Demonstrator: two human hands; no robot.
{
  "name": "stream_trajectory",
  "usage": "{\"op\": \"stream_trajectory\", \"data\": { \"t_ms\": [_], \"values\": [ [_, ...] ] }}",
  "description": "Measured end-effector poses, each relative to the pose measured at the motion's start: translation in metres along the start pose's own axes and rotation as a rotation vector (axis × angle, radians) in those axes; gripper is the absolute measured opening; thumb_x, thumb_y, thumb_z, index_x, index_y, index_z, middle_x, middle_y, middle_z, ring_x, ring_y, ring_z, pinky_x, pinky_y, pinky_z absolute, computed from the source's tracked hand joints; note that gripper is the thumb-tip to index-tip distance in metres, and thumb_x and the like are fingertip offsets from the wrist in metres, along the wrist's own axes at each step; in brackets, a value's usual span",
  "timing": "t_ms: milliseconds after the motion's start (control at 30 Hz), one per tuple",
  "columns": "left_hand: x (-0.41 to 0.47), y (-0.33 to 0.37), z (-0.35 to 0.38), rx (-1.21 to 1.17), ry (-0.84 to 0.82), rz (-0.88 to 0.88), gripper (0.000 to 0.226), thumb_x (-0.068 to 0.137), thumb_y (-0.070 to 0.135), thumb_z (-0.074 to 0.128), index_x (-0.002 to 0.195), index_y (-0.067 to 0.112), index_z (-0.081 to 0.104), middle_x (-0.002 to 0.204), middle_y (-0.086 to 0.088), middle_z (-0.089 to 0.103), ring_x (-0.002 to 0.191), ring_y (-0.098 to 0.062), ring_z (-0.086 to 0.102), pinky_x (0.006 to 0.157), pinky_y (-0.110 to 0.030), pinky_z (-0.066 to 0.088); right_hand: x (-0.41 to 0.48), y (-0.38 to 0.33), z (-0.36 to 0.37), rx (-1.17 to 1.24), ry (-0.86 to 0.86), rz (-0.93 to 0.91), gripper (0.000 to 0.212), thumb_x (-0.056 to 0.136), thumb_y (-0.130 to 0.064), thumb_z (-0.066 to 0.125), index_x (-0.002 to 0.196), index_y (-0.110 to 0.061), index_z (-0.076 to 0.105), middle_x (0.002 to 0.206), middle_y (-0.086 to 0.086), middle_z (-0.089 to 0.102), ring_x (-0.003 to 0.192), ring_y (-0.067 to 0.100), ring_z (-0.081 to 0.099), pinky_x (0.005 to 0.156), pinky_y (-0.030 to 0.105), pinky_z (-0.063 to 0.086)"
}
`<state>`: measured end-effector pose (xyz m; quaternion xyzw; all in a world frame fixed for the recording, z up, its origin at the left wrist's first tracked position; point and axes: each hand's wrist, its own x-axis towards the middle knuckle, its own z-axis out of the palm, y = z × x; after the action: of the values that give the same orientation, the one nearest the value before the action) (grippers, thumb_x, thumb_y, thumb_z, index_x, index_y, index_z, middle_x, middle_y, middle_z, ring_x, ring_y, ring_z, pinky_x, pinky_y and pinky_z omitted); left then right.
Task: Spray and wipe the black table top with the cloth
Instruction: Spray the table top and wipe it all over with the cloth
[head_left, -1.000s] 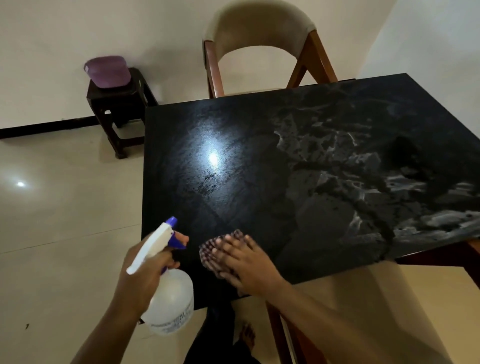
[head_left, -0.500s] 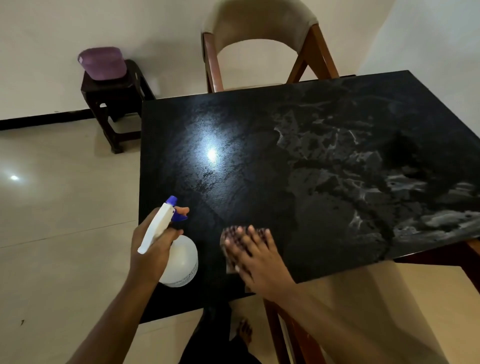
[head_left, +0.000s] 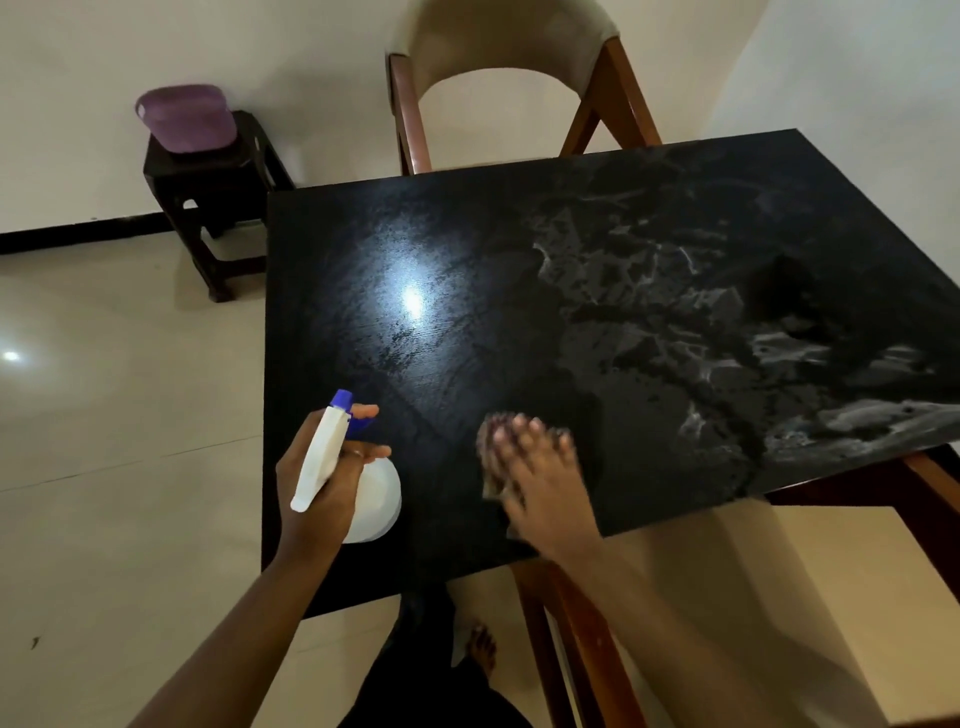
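Observation:
The black table top (head_left: 519, 291) fills the middle of the view, with grey wet streaks over its right half and a lamp glare at its left. My left hand (head_left: 317, 478) grips a white spray bottle (head_left: 374, 499) with a blue nozzle over the near left corner, the forefinger lying by the trigger. My right hand (head_left: 540, 467) presses flat on a checked cloth (head_left: 493, 457) near the table's front edge. The fingers are blurred, and most of the cloth is hidden under the palm.
A wooden chair (head_left: 509, 57) with a beige back stands behind the table. A dark stool (head_left: 208, 187) bearing a purple tub (head_left: 184, 117) is by the wall at the left. A second chair's frame (head_left: 571, 623) and my bare foot (head_left: 480, 652) are below the front edge.
My right hand has slid the cloth to the right along the front edge. My left hand has brought the spray bottle up and in over the table's near left corner.

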<state>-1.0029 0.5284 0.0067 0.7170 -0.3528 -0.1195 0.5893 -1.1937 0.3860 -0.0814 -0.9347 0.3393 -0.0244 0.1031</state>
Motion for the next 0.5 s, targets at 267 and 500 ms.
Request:
{"op": "stream_trajectory", "data": {
  "t_ms": [267,500],
  "values": [
    [0.004,0.0,0.009,-0.005,0.011,0.052,0.032,0.083,0.001,0.049,0.106,0.022,0.056,0.103,0.028,0.067,0.064,-0.011,0.068,0.073,-0.014,0.054,-0.027,0.038,-0.005,-0.072,-0.02,-0.183,0.068,0.085,-0.034,0.052,0.148,-0.025,0.029,0.155,0.0,0.028,0.143,0.021,0.026,0.117,0.042,0.011],
    [-0.004,0.0,0.017,-0.055,0.044,0.093,0.026,0.084,0.021,0.048,0.107,0.031,0.055,0.105,0.023,0.068,0.059,-0.016,0.065,0.067,-0.023,0.057,-0.018,0.045,-0.016,-0.023,0.102,0.286,0.059,0.089,-0.037,0.035,0.146,-0.019,0.036,0.152,0.009,0.035,0.141,0.029,0.029,0.114,0.053,0.018]
  ]
}}
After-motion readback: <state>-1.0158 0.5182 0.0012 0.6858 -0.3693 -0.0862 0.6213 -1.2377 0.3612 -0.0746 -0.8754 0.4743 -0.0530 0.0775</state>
